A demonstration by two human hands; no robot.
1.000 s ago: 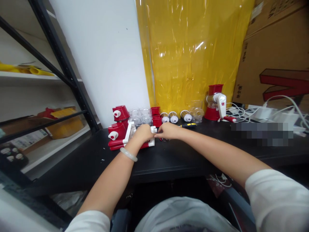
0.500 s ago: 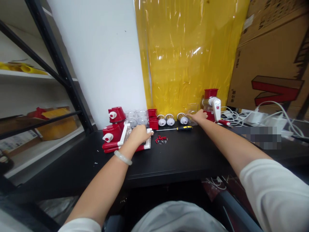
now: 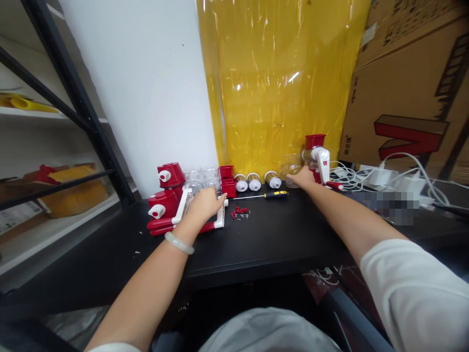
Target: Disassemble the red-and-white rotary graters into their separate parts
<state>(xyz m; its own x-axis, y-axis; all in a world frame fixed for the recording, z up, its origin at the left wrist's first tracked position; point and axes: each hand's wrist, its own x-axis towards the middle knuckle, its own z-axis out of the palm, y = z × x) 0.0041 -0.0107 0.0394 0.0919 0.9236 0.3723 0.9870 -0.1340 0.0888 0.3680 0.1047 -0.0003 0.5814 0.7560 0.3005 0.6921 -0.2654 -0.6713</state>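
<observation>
My left hand (image 3: 205, 204) reaches over several white crank arms (image 3: 220, 215) with red handles, which lie on the black table. Its thumb sticks out, apart from the rest of the hand; the other fingers are mostly hidden. Just beyond it stand clear plastic housings (image 3: 210, 173). Further right, my right hand (image 3: 305, 177) is closed at a clear plastic housing (image 3: 292, 164), thumb on its near side and the other fingers partly hidden. An assembled rotary grater (image 3: 315, 142), red and white, stands right beside that hand.
Drum graters (image 3: 273, 179) line the back beside red hoppers (image 3: 228, 187). A screwdriver (image 3: 276, 195) lies before them, near small red parts and screws (image 3: 240, 212). Red grater bases (image 3: 163, 203) are stacked left. White cables (image 3: 381, 178) and a cardboard box (image 3: 406, 98) are at right.
The left thumb has lifted off the white crank end. My right hand has shifted slightly right around the clear housing. The whole view has moved a little.
</observation>
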